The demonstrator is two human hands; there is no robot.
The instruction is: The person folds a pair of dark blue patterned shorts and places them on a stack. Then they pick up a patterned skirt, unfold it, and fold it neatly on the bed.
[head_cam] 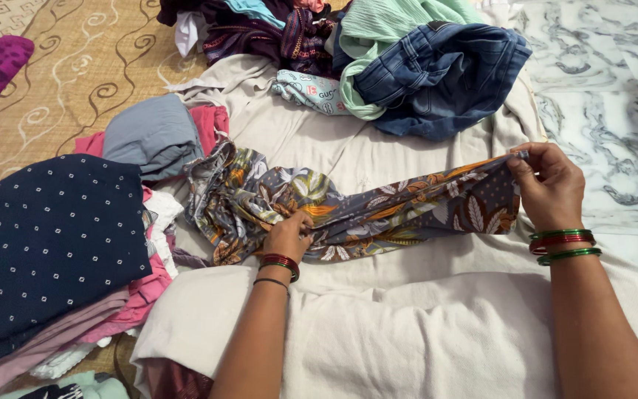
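Note:
A grey garment with orange and cream leaf print (378, 210) lies stretched across a cream cloth (407, 325). My left hand (288, 235) pinches its lower edge near the middle. At the right, my right hand (548, 185) grips the garment's end and holds it slightly lifted. Both wrists wear red and green bangles. The garment's left part is bunched up next to a stack of folded clothes.
Folded clothes sit at the left: a navy dotted piece (46, 236), a grey one (153, 133) and pink ones. A heap of unfolded clothes with blue jeans (437, 74) lies at the back. A patterned mat (75, 66) is far left, a marble floor (607, 111) right.

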